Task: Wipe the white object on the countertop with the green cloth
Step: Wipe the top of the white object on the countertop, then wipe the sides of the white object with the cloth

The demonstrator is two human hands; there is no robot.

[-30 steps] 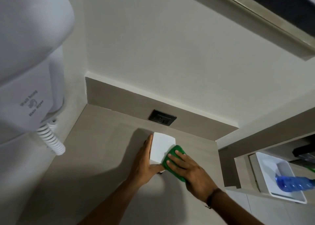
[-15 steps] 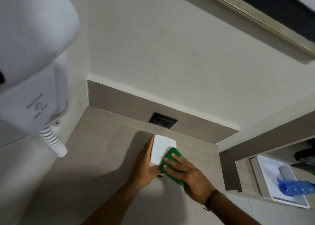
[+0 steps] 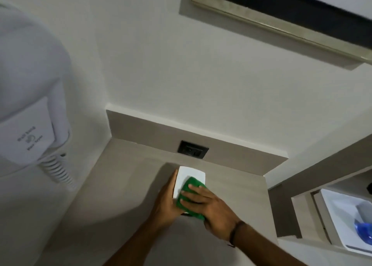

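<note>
A white box-shaped object [image 3: 186, 176] stands on the beige countertop [image 3: 124, 185], close to the back wall. My left hand [image 3: 166, 201] grips its left side, thumb along the edge. My right hand [image 3: 209, 204] presses a green cloth [image 3: 190, 187] flat against the object's top and right part. The cloth covers the object's lower right; its near end is hidden under my hands.
A dark wall socket [image 3: 192, 152] sits in the backsplash just behind the object. A white wall-mounted hair dryer [image 3: 28, 108] with a coiled cord [image 3: 60, 174] hangs at the left. At the right, a white tray [image 3: 342, 219] holds a blue bottle [image 3: 363, 230].
My right hand has slid the green cloth up and to the left across the white object, covering more of its top. My left hand keeps its hold. The camera moved slightly.
</note>
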